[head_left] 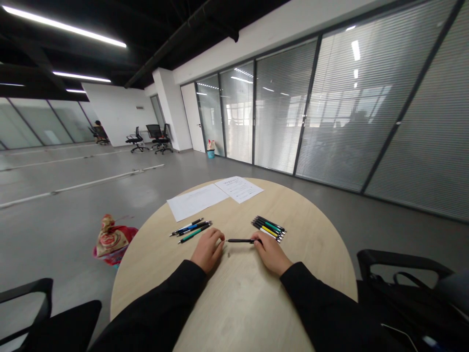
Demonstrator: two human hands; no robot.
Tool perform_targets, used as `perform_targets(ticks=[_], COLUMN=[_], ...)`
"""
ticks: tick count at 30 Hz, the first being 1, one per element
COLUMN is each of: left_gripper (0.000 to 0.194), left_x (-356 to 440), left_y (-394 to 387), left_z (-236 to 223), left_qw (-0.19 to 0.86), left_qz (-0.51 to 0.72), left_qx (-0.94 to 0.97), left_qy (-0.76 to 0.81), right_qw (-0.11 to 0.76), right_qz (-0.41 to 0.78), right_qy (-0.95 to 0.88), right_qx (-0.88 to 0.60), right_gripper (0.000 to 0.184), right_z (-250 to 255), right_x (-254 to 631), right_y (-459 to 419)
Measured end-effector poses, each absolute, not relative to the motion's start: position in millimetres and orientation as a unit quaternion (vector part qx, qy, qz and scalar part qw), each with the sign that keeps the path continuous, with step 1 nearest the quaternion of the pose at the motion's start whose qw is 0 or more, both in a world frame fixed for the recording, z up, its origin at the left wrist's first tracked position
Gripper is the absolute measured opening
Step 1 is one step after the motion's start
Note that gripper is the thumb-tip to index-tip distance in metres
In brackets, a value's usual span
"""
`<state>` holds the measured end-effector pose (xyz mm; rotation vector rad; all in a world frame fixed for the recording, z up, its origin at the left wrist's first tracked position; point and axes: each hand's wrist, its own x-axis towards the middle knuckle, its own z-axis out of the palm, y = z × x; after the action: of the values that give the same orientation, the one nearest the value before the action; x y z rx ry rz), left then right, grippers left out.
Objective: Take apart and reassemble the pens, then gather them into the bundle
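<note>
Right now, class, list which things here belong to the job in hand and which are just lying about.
Job in hand: left hand, right hand, black pen between them, left pen group, right pen group.
Lying about: paper sheets, printed bag on floor, office chairs.

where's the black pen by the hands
In the head view, the black pen spans the gap between the left hand and right hand, above the middle of the round wooden table, just left of the group of pens on the right.
</note>
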<state>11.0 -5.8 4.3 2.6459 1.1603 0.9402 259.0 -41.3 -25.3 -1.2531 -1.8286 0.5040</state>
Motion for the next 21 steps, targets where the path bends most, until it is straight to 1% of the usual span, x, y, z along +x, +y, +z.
perform_targets(ticks=[21], left_gripper=[0.014], left_x=[11.1], left_y=[-3.8], left_z=[-1.1], left_qw=[0.135], left_qz=[0.318], left_qx=[0.866], left_qy=[0.361], right_qw=[0.414], right_qz=[0.212], right_qy=[-0.732], right_qx=[-0.498], right_gripper=[0.016], right_z=[-25.5], right_x=[258.9], right_y=[-40.6])
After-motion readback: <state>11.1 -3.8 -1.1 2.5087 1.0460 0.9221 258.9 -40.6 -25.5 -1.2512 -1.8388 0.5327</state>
